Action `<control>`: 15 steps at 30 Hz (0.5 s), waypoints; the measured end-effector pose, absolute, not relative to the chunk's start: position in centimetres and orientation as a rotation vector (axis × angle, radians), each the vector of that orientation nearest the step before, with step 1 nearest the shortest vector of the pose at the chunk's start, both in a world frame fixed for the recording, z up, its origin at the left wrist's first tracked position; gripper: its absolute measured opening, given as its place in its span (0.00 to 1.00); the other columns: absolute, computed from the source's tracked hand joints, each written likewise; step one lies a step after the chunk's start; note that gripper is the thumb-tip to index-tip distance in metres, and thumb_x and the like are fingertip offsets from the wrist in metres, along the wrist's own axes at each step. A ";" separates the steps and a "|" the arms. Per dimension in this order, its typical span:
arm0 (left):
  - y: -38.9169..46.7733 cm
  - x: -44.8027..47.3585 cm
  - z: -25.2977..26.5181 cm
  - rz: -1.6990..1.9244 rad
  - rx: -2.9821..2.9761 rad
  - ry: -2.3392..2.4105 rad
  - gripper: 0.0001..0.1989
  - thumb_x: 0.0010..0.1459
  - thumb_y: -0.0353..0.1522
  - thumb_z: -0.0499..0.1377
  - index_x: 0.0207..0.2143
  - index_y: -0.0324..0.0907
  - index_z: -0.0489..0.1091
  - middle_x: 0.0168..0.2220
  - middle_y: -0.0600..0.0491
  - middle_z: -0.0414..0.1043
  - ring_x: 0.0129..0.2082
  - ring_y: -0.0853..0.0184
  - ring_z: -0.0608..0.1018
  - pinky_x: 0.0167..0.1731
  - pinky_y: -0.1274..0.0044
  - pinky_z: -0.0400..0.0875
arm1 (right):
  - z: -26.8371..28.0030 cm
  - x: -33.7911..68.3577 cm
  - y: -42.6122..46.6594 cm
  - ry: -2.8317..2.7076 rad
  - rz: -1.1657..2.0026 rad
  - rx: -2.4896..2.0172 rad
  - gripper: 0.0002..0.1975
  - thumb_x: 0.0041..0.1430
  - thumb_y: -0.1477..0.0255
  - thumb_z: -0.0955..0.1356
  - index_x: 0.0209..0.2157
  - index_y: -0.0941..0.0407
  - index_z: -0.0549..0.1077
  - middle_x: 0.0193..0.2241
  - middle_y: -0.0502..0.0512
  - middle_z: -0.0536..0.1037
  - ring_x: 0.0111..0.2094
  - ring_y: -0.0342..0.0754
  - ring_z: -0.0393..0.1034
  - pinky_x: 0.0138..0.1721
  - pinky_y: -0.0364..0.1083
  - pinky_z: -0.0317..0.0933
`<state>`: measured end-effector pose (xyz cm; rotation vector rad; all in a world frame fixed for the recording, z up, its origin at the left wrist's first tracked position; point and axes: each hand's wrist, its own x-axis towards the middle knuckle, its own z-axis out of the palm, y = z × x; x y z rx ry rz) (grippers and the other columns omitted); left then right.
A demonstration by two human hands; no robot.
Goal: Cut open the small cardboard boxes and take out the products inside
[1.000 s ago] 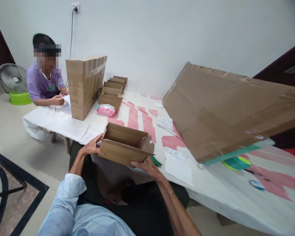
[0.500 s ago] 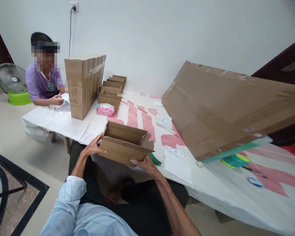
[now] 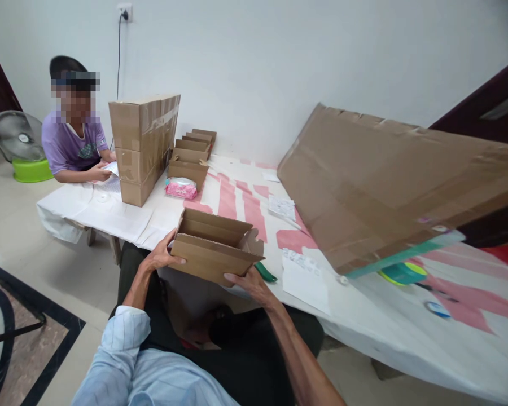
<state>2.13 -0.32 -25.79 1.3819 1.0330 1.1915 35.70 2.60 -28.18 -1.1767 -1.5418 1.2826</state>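
Between my hands is a small open-topped cardboard box (image 3: pixel 209 260), tilted slightly, at the near edge of the table. My left hand (image 3: pixel 163 255) grips its left end, thumb along the front wall. At the lower right corner my right hand (image 3: pixel 248 281) holds it, thumb on the front and the other fingers hidden behind. The box's flaps stand up and I see bare cardboard inside. Just right of it lies a green curved object (image 3: pixel 266 273), partly hidden by the box. A pink pack of wipes (image 3: pixel 181 188) sits beyond it.
A tall taped stack of cartons (image 3: pixel 141 149) and a row of open boxes (image 3: pixel 189 163) stand back left. A large cardboard sheet (image 3: pixel 389 186) leans at right, near tape rolls (image 3: pixel 404 273). Papers (image 3: pixel 305 282) lie on the covered table (image 3: pixel 364 332). Another person (image 3: pixel 74 141) holds paper at far left.
The view has shifted very slightly. Both hands keep the same hold on the box, which has hardly moved.
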 end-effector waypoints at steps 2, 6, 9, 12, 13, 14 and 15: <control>-0.4 2.2 -25.7 1.189 1.378 1.029 0.64 0.39 0.38 0.82 0.76 0.44 0.57 0.69 0.38 0.68 0.71 0.38 0.66 0.72 0.48 0.57 | -28.4 35.8 2.7 -1.548 1.292 -1.177 0.38 0.40 0.55 0.82 0.51 0.55 0.76 0.51 0.66 0.85 0.55 0.68 0.78 0.57 0.65 0.73; -0.4 2.3 -25.5 1.194 1.372 1.025 0.64 0.39 0.39 0.82 0.76 0.44 0.58 0.69 0.39 0.69 0.70 0.37 0.67 0.71 0.48 0.59 | -28.7 35.9 2.8 -1.557 1.282 -1.147 0.38 0.42 0.53 0.82 0.53 0.54 0.76 0.53 0.65 0.84 0.55 0.66 0.79 0.55 0.64 0.74; -0.4 2.4 -25.4 1.206 1.365 1.028 0.63 0.38 0.39 0.82 0.75 0.45 0.59 0.69 0.40 0.69 0.70 0.37 0.67 0.70 0.48 0.60 | -28.4 35.9 2.7 -1.554 1.291 -1.140 0.38 0.41 0.53 0.83 0.53 0.54 0.76 0.53 0.66 0.84 0.55 0.66 0.78 0.56 0.63 0.74; -0.4 2.4 -25.4 1.200 1.363 1.025 0.63 0.39 0.39 0.82 0.75 0.44 0.59 0.69 0.39 0.68 0.70 0.37 0.67 0.71 0.48 0.60 | -28.1 35.9 2.6 -1.565 1.311 -1.138 0.39 0.42 0.53 0.82 0.54 0.55 0.76 0.54 0.66 0.84 0.56 0.67 0.78 0.57 0.63 0.73; -0.4 2.3 -25.5 1.196 1.365 1.028 0.63 0.39 0.39 0.82 0.75 0.44 0.59 0.69 0.38 0.68 0.71 0.37 0.67 0.71 0.48 0.59 | -28.0 35.9 2.5 -1.567 1.308 -1.140 0.39 0.42 0.52 0.82 0.54 0.55 0.76 0.54 0.66 0.84 0.56 0.67 0.78 0.57 0.63 0.73; -0.4 2.3 -25.5 1.194 1.367 1.032 0.63 0.39 0.38 0.82 0.75 0.44 0.59 0.70 0.38 0.68 0.71 0.37 0.66 0.71 0.47 0.59 | -28.0 35.9 2.5 -1.566 1.304 -1.143 0.39 0.42 0.52 0.83 0.53 0.54 0.76 0.54 0.66 0.84 0.56 0.67 0.78 0.57 0.63 0.73; -0.4 2.3 -25.5 1.195 1.369 1.038 0.62 0.39 0.38 0.82 0.75 0.43 0.59 0.70 0.38 0.68 0.71 0.37 0.66 0.71 0.47 0.59 | -28.0 35.9 2.5 -1.564 1.303 -1.148 0.39 0.41 0.52 0.83 0.52 0.54 0.77 0.54 0.66 0.84 0.56 0.67 0.78 0.56 0.63 0.74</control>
